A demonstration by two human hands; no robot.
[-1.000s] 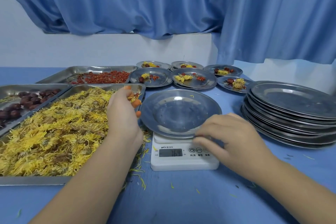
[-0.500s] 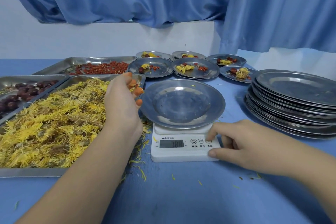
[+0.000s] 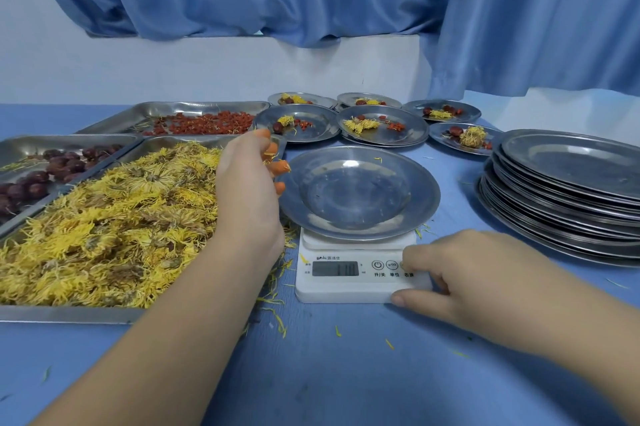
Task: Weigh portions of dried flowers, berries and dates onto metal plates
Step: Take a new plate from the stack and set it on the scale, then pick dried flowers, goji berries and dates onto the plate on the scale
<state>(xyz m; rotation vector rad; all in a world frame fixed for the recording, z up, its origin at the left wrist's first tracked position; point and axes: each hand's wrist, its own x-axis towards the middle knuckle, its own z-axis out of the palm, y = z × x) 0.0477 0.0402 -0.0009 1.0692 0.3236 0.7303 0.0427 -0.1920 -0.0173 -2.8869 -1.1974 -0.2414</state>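
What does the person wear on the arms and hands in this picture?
Both forearms are bare, no sleeves in view. The left hand has orange caps, probably finger cots, on its fingertips. The right hand shows no glove, ring or watch.

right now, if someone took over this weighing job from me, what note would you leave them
Left hand: fingers curled, orange fingertip covers, over the right edge of the flower tray, beside the empty plate; whether it holds anything is hidden.
Right hand: forefinger on the rightmost button of the scale, thumb against its front edge.
The empty plate sits on the scale; display too blurred to read.
Berry tray and date tray at left, plate stack at right.
Done: six filled plates behind the scale.
Left: portion this plate, then the stack.
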